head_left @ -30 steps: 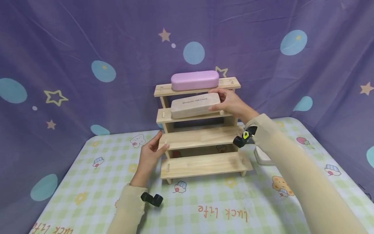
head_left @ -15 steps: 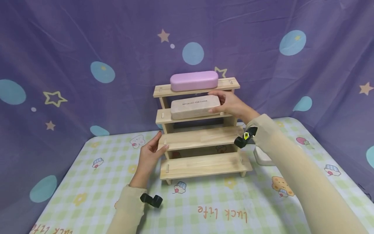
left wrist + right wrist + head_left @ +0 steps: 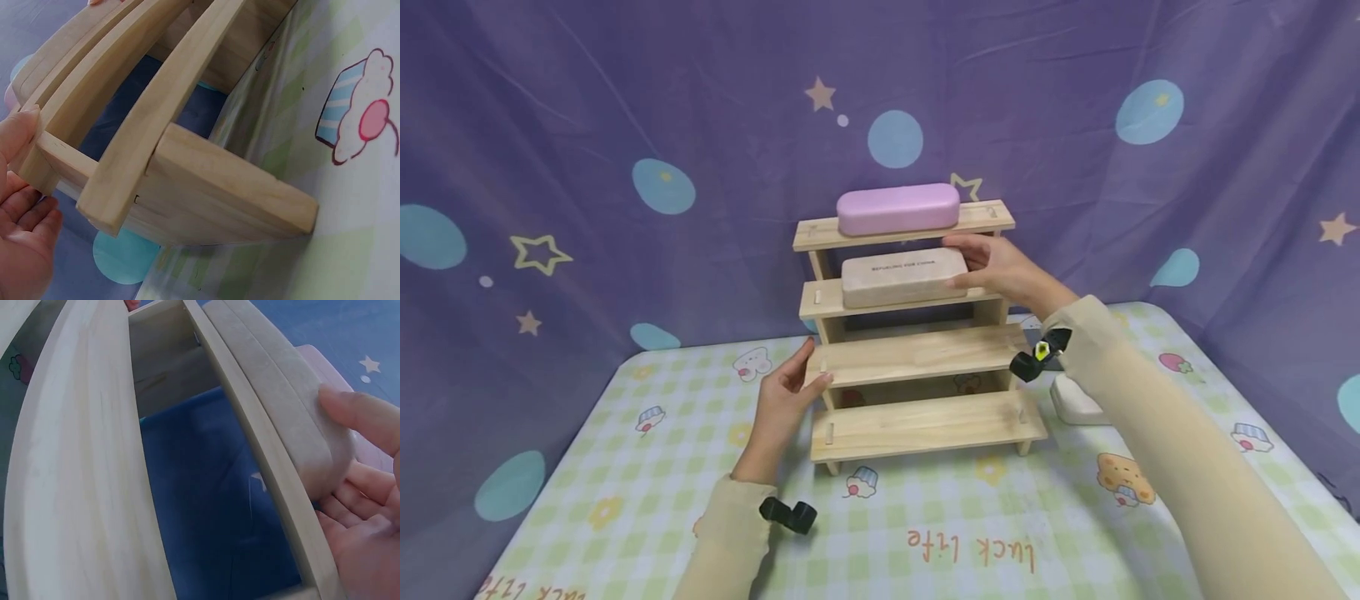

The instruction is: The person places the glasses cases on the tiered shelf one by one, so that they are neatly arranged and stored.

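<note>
Up on the second board from the top of a stepped wooden rack (image 3: 925, 353), near 12 o'clock from its middle, lies a beige case (image 3: 904, 282) with dark lettering on its lid. From 3 o'clock the right hand (image 3: 1006, 272) pinches the end of that case, thumb on its near side and fingers curled behind. At about 8 o'clock on the rack the left hand (image 3: 779, 403) grips the end of the third board down, its thumb on one side and fingers curled on the other. A purple case (image 3: 898, 209) rests on the topmost board, at 12 o'clock from the beige one. Out at 4 o'clock from the rack, a white case (image 3: 1075, 404) lies on the checked tablecloth (image 3: 842, 542), partly covered by the right sleeve (image 3: 1180, 433). Beyond the rack, at 12 o'clock, hangs a purple curtain (image 3: 1000, 50) printed with stars and blue rounded shapes
</note>
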`<action>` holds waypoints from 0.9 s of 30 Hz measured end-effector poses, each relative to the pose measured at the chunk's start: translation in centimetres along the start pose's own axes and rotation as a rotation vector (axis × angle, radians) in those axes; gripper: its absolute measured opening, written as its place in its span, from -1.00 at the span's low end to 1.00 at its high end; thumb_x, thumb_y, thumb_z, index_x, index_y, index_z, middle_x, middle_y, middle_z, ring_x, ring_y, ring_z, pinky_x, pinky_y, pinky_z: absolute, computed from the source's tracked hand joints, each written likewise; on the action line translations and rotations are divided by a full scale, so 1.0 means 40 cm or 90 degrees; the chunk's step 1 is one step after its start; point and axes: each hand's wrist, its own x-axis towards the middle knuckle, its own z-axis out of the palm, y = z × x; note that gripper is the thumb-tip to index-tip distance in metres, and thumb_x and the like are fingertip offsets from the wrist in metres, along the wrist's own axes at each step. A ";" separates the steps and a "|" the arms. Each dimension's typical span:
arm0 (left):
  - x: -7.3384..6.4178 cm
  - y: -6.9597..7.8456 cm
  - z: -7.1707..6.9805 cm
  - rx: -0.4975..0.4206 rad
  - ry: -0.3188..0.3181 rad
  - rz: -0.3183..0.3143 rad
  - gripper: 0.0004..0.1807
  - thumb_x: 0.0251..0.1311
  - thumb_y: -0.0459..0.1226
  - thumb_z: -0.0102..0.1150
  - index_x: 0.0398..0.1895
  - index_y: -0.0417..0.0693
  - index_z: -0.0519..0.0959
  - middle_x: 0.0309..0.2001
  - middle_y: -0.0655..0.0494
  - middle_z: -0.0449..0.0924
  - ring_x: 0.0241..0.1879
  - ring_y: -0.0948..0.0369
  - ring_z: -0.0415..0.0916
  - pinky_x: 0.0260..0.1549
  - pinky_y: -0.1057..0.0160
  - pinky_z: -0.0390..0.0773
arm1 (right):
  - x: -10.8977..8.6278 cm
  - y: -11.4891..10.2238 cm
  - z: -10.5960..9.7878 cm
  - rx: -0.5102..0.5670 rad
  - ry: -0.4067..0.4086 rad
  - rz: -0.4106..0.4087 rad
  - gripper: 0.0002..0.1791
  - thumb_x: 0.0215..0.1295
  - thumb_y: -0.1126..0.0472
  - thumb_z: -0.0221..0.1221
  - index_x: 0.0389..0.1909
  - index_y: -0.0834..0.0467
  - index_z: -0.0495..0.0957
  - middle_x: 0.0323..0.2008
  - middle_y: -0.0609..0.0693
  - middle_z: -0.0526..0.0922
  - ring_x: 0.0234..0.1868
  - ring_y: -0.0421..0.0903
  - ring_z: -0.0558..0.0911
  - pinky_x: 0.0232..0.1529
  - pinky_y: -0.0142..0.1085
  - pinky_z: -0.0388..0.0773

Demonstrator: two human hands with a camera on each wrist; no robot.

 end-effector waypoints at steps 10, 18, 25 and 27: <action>-0.002 0.001 0.002 -0.001 0.000 -0.006 -0.30 0.10 -0.40 0.28 0.33 -0.28 0.26 0.37 -0.03 0.22 0.34 0.16 0.19 0.28 0.41 0.22 | -0.101 0.032 -0.055 0.024 0.056 -0.052 -0.27 0.14 0.37 0.27 0.34 0.29 0.22 0.32 0.16 0.32 0.34 0.05 0.29 0.34 -0.22 0.28; -0.004 0.006 0.002 -0.005 0.009 -0.005 -0.32 0.10 -0.43 0.27 0.32 -0.32 0.26 0.36 -0.08 0.22 0.34 0.13 0.20 0.28 0.39 0.22 | -0.235 0.082 -0.090 0.025 0.069 -0.134 -0.49 0.16 0.42 0.24 0.16 0.34 0.41 0.04 -0.05 0.60 0.04 -0.23 0.56 0.03 -0.47 0.53; -0.006 0.004 0.003 -0.005 0.001 -0.008 -0.31 0.11 -0.41 0.28 0.32 -0.30 0.25 0.37 -0.05 0.21 0.34 0.14 0.20 0.26 0.43 0.24 | -0.347 0.163 -0.139 0.022 -0.064 -0.204 -0.57 0.17 0.58 0.11 0.11 0.41 0.42 0.03 -0.12 0.60 0.07 -0.25 0.55 0.06 -0.48 0.51; -0.005 0.002 0.002 -0.005 0.003 -0.008 -0.31 0.10 -0.40 0.29 0.32 -0.29 0.26 0.37 -0.04 0.22 0.33 0.15 0.21 0.26 0.44 0.24 | -0.373 0.184 -0.151 0.025 -0.082 -0.217 -0.56 0.17 0.62 0.08 0.11 0.43 0.40 0.05 -0.12 0.59 0.09 -0.24 0.54 0.07 -0.49 0.49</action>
